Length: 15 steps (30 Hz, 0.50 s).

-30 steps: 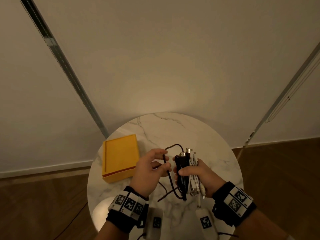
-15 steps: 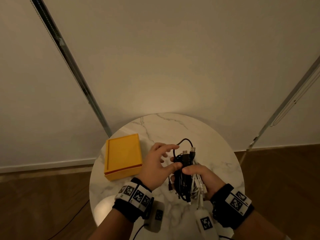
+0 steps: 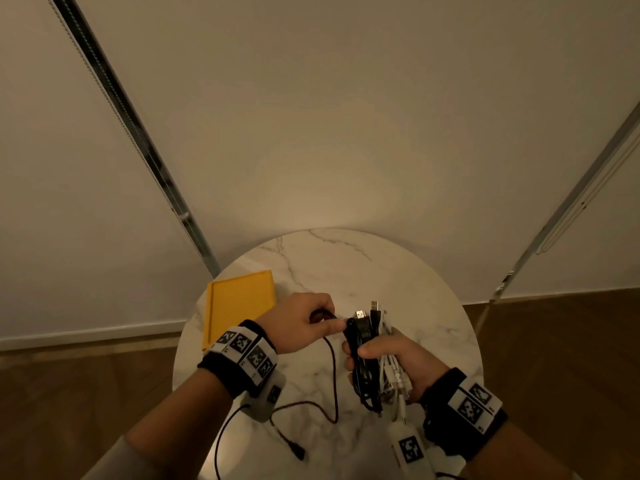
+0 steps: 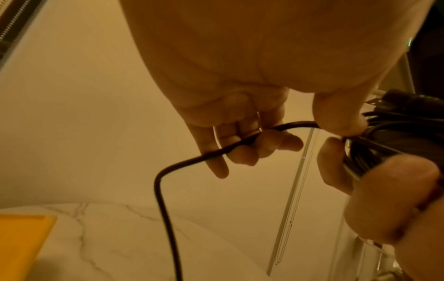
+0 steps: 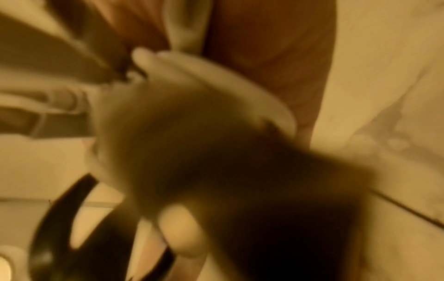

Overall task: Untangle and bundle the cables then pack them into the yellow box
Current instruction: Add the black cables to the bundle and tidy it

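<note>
My right hand (image 3: 377, 358) grips an upright bundle of black and white cables (image 3: 369, 355) over the round marble table (image 3: 346, 271), plugs sticking out at the top. My left hand (image 3: 304, 323) pinches a thin black cable (image 3: 332, 375) right beside the bundle's top; in the left wrist view this black cable (image 4: 168, 171) runs through its curled fingers (image 4: 240, 144) and hangs down. Its loose end (image 3: 298, 452) trails over the table's near edge. The yellow box (image 3: 239, 303) lies closed on the table's left. The right wrist view is blurred, showing only cables close up.
A white wall with two metal rails (image 3: 138, 140) rises just behind the table. Wooden floor (image 3: 554, 358) surrounds it on both sides. Bare marble shows at the table's back and right.
My left hand has swung round the bundle's top and pulled left, drawing the thin black cable with it. The cable's tail now hangs longer below. The right hand keeps its grip.
</note>
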Each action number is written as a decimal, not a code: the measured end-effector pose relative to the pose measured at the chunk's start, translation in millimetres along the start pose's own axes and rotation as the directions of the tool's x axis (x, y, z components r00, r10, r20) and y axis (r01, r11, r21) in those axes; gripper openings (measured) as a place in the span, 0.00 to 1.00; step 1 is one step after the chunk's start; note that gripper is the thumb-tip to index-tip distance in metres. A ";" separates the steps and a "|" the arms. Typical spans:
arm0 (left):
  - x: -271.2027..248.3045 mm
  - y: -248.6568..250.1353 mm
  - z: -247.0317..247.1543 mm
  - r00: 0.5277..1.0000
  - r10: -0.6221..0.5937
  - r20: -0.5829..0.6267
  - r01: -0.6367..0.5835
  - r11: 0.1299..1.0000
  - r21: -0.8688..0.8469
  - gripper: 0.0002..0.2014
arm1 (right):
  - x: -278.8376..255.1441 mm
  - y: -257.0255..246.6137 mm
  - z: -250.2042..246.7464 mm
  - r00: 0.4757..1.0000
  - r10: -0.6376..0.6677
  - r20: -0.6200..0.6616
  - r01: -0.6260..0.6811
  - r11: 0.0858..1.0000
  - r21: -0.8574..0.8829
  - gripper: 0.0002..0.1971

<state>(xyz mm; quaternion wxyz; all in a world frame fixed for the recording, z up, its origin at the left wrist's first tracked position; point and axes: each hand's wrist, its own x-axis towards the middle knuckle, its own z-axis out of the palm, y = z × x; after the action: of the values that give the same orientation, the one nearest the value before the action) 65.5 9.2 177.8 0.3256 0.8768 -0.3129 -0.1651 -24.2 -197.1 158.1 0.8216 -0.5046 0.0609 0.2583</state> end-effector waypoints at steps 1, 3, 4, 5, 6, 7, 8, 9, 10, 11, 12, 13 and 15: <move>1.0 0.9 -3.2 1.000 -0.004 0.017 0.003 0.999 0.044 0.18 | -0.4 -2.2 -0.8 0.999 -0.016 -0.035 0.014 0.998 -0.068 0.23; 3.0 3.7 -8.1 0.999 -0.022 0.047 0.015 0.987 0.157 0.16 | -0.3 -5.1 -2.9 0.995 -0.054 -0.084 0.041 0.989 -0.143 0.25; 3.9 4.8 -9.2 0.998 -0.029 0.059 0.017 0.981 0.193 0.15 | 0.1 -5.5 -4.1 0.992 -0.070 -0.103 0.055 0.989 -0.139 0.26; 4.6 6.2 -10.0 0.997 -0.032 0.070 0.017 0.979 0.205 0.14 | 1.0 -5.6 -5.4 0.989 -0.083 -0.123 0.069 0.991 -0.118 0.27; 5.3 6.8 -10.6 0.997 -0.028 0.076 0.013 0.981 0.194 0.13 | 2.3 -5.3 -6.7 0.984 -0.098 -0.147 0.085 0.992 -0.095 0.28; 5.8 7.8 -11.9 0.997 -0.019 0.078 0.006 0.987 0.162 0.12 | 4.2 -4.6 -8.3 0.979 -0.114 -0.171 0.103 0.992 -0.073 0.29; 5.7 9.2 -13.9 0.997 -0.004 0.075 -0.004 0.994 0.112 0.11 | 5.7 -4.5 -9.5 0.973 -0.124 -0.194 0.114 0.992 -0.062 0.30; 5.4 11.2 -16.7 0.998 0.021 0.065 -0.024 0.998 0.050 0.09 | 7.1 -4.5 -10.8 0.968 -0.128 -0.217 0.117 0.991 -0.062 0.29; 4.4 14.2 -19.5 0.997 0.061 0.045 -0.061 0.998 -0.011 0.08 | 7.7 -4.8 -12.0 0.963 -0.132 -0.237 0.119 0.990 -0.069 0.28; 3.5 17.7 -22.0 0.993 0.117 0.015 -0.116 0.992 -0.057 0.07 | 7.4 -5.5 -12.8 0.960 -0.132 -0.245 0.117 0.990 -0.075 0.25; 3.2 20.2 -23.1 0.985 0.171 -0.022 -0.172 0.982 -0.074 0.05 | 6.6 -6.0 -13.0 0.962 -0.126 -0.244 0.111 0.991 -0.074 0.21; 3.3 22.1 -23.0 0.978 0.201 -0.060 -0.204 0.978 -0.051 0.04 | 5.9 -6.3 -12.8 0.966 -0.118 -0.231 0.106 0.992 -0.063 0.19; 5.1 22.4 -20.0 0.976 0.183 -0.114 -0.172 0.980 0.096 0.02 | 4.8 -7.3 -10.2 0.973 -0.115 -0.198 0.106 0.993 -0.054 0.18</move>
<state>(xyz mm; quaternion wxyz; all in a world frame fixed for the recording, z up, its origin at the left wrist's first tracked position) 69.3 2.0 207.1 0.3199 0.8669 -0.3764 -0.0677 -14.9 -206.7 157.3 0.8133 -0.5481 0.1099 0.1612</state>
